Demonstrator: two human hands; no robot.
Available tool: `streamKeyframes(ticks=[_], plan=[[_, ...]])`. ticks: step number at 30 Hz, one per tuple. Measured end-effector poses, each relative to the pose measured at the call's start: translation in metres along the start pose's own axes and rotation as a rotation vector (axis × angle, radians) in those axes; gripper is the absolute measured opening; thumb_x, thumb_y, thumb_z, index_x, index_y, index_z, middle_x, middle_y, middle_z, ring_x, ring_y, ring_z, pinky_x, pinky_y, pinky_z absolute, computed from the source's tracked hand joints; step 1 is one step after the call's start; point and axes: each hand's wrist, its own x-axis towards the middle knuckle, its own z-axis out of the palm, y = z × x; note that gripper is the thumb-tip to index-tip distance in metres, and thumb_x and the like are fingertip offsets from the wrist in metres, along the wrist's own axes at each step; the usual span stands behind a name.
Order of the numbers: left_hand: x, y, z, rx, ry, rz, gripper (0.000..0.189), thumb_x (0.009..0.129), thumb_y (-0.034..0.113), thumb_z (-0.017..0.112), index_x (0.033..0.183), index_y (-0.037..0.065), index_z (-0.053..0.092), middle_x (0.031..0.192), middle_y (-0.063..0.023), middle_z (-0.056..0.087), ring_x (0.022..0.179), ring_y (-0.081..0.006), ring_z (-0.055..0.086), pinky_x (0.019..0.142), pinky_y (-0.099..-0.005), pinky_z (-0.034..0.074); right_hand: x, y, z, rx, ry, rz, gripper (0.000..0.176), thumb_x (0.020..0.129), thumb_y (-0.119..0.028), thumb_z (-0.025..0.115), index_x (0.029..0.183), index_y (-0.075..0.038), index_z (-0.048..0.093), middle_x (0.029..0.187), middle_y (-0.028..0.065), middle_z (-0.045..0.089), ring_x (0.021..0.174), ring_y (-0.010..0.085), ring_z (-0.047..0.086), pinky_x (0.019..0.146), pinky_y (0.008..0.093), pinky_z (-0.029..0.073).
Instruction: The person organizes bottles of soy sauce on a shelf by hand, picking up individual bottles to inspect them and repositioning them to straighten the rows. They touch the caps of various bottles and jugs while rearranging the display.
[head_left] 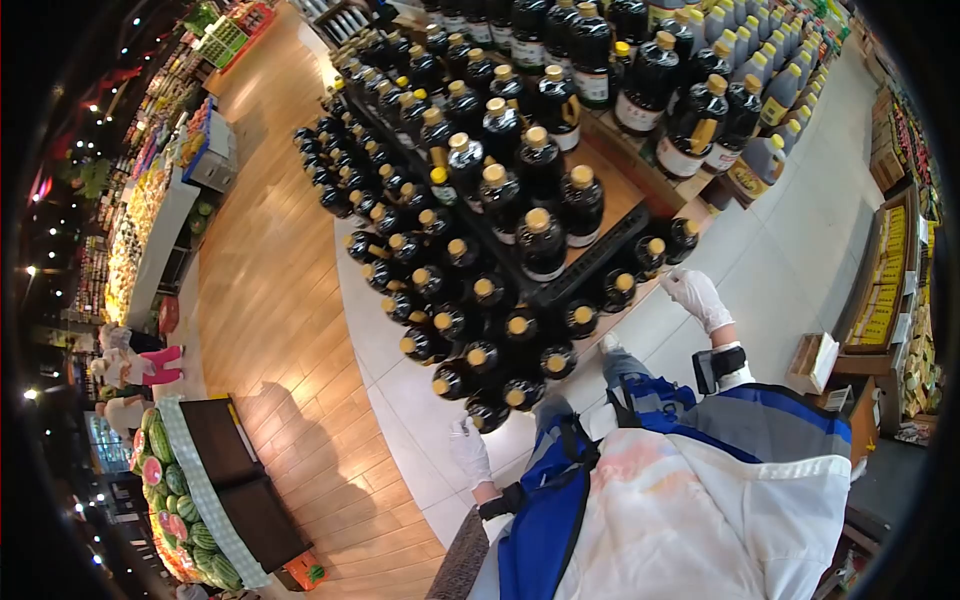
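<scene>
My right hand [697,298], in a white glove, is held beside the near right corner of a large bottle display, fingers curled in and nothing showing in them. Closest to it are dark bottles with tan caps [650,252]. My left hand [470,452], also gloved, hangs low at the near left corner, fingers stretched out, just below a dark bottle [487,410]. Between the two hands stand tight rows of the same dark bottles. A black-edged tray [590,262] higher up carries larger dark bottles [541,243] with pale labels.
Grey jugs with yellow caps [780,95] stand at the back right. Pale tiles [400,400] border a wooden floor [270,250] on the left. Watermelons [175,480] fill a stand at lower left, near people [120,365]. Shelves with yellow boxes [880,280] line the right.
</scene>
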Motion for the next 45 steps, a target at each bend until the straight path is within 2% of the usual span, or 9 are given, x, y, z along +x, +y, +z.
streamKeyframes(ticks=[11,17,18,21,25,29,32,39,45], plan=[[0.033,-0.142,-0.075,-0.176,0.078,-0.071,0.025,0.097,0.010,0.056,0.119,0.005,0.065,0.100,-0.0136,0.072,0.088,-0.0210,0.069,0.079,-0.0334,0.054,-0.031,-0.149,0.096,-0.156,-0.134,-0.580,0.035,0.096,-0.035,0.053,0.082,-0.005,0.065,0.081,0.0191,0.068,0.074,0.0411,0.065,0.067,0.0478,0.052],[0.019,-0.128,-0.105,-0.187,-0.163,-0.092,0.023,0.098,0.017,0.057,0.115,0.005,0.068,0.093,-0.0131,0.072,0.083,-0.0199,0.069,0.075,-0.0320,0.054,-0.033,-0.199,0.123,0.034,-0.339,-0.372,0.035,0.100,-0.032,0.050,0.086,-0.006,0.067,0.077,0.0163,0.067,0.075,0.0375,0.066,0.065,0.0468,0.052],[0.026,-0.133,-0.102,-0.164,-0.215,-0.072,0.023,0.098,0.017,0.057,0.114,0.005,0.069,0.090,-0.0121,0.072,0.080,-0.0182,0.069,0.073,-0.0314,0.054,-0.029,-0.189,0.143,-0.126,-0.184,-0.676,0.035,0.100,-0.032,0.050,0.086,-0.005,0.067,0.076,0.0166,0.067,0.073,0.0366,0.066,0.064,0.0455,0.053],[0.051,-0.165,-0.096,-0.185,-0.288,-0.071,0.023,0.097,0.022,0.060,0.108,0.006,0.072,0.080,-0.0087,0.071,0.071,-0.0152,0.066,0.068,-0.0290,0.053,-0.051,-0.201,0.164,-0.160,-0.033,-0.692,0.032,0.098,-0.034,0.054,0.088,-0.007,0.067,0.077,0.0147,0.067,0.072,0.0367,0.066,0.064,0.0462,0.053],[0.095,-0.205,-0.123,-0.153,-0.327,-0.084,0.023,0.095,0.025,0.063,0.104,0.006,0.073,0.077,-0.0072,0.070,0.069,-0.0146,0.066,0.066,-0.0290,0.052,-0.086,-0.255,0.156,0.166,-0.109,-0.022,0.041,0.094,-0.044,0.060,0.087,-0.005,0.068,0.085,0.0182,0.071,0.083,0.0386,0.068,0.075,0.0475,0.053],[0.145,-0.262,-0.153,-0.092,-0.372,0.038,0.026,0.093,0.029,0.066,0.102,0.005,0.073,0.075,-0.0076,0.070,0.068,-0.0148,0.065,0.066,-0.0303,0.052,-0.109,-0.291,0.197,0.075,0.347,0.134,0.042,0.096,-0.044,0.059,0.080,-0.006,0.064,0.078,0.0210,0.066,0.081,0.0435,0.065,0.070,0.0494,0.051],[0.175,-0.319,-0.196,-0.094,-0.390,-0.014,0.029,0.092,0.034,0.064,0.100,0.008,0.073,0.077,-0.0104,0.072,0.071,-0.0205,0.068,0.066,-0.0355,0.052,-0.133,-0.338,0.228,0.026,0.619,0.100,0.042,0.098,-0.040,0.059,0.075,-0.005,0.061,0.068,0.0202,0.061,0.068,0.0415,0.062,0.062,0.0474,0.047],[0.229,-0.457,-0.303,0.152,-0.319,-0.201,0.041,0.090,0.048,0.065,0.097,0.009,0.074,0.077,-0.0117,0.072,0.071,-0.0258,0.069,0.067,-0.0406,0.052,-0.134,-0.476,0.271,-0.089,0.647,-0.208,0.036,0.095,-0.034,0.066,0.071,-0.008,0.059,0.065,0.0149,0.062,0.062,0.0349,0.064,0.055,0.0432,0.049],[0.313,-0.467,-0.323,0.124,-0.325,-0.178,0.050,0.091,0.056,0.059,0.081,0.009,0.074,0.065,-0.0107,0.067,0.066,-0.0255,0.066,0.065,-0.0397,0.049,-0.111,-0.547,0.292,0.028,0.524,-0.137,0.037,0.095,-0.037,0.065,0.074,-0.007,0.064,0.070,0.0153,0.065,0.066,0.0349,0.065,0.059,0.0421,0.051]])
